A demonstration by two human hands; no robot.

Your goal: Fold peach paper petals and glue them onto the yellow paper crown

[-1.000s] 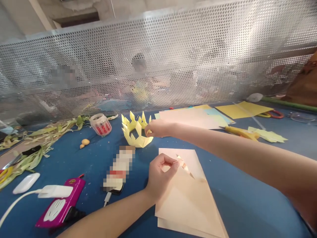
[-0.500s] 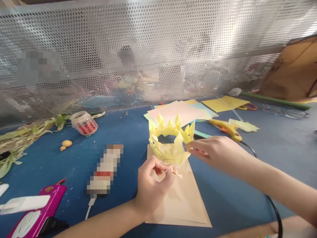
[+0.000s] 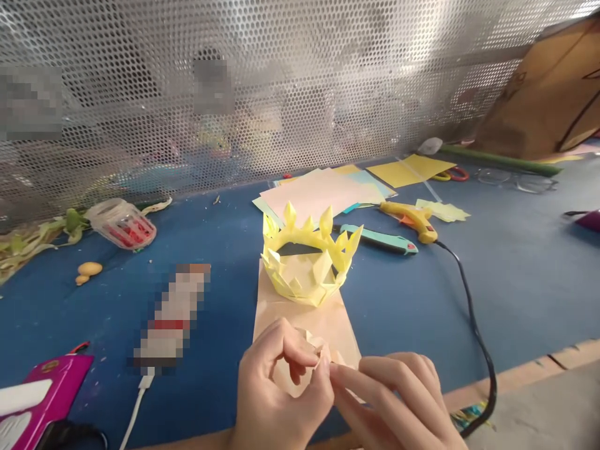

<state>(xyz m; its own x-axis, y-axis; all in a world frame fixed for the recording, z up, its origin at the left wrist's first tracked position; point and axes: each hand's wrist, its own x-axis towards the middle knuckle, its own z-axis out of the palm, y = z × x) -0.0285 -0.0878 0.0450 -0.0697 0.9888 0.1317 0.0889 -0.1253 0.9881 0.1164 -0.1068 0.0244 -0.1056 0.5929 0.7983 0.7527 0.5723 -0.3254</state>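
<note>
A yellow paper crown (image 3: 300,289) with pointed tips stands upright on tan paper sheets (image 3: 272,312) at the middle of the table. Below it, my left hand (image 3: 281,387) pinches a small piece of pale folded paper (image 3: 310,339) between thumb and fingers. Close against it, my right hand (image 3: 398,394) has its thumb and forefinger closed at the right edge of the same paper. Both hands are apart from the crown. The fingers partly cover the paper piece, so its full shape is hidden.
Behind the crown lie coloured paper sheets (image 3: 304,197). To its right are a teal utility knife (image 3: 382,240) and a yellow glue gun (image 3: 415,220) with a black cord. A plastic jar (image 3: 122,225), a phone-like blurred item (image 3: 173,315) and a magenta device (image 3: 63,390) sit left.
My right hand has left the crown's right side and come down to the small paper in my left hand. The left hand and paper are lower in view. The camera view has shifted.
</note>
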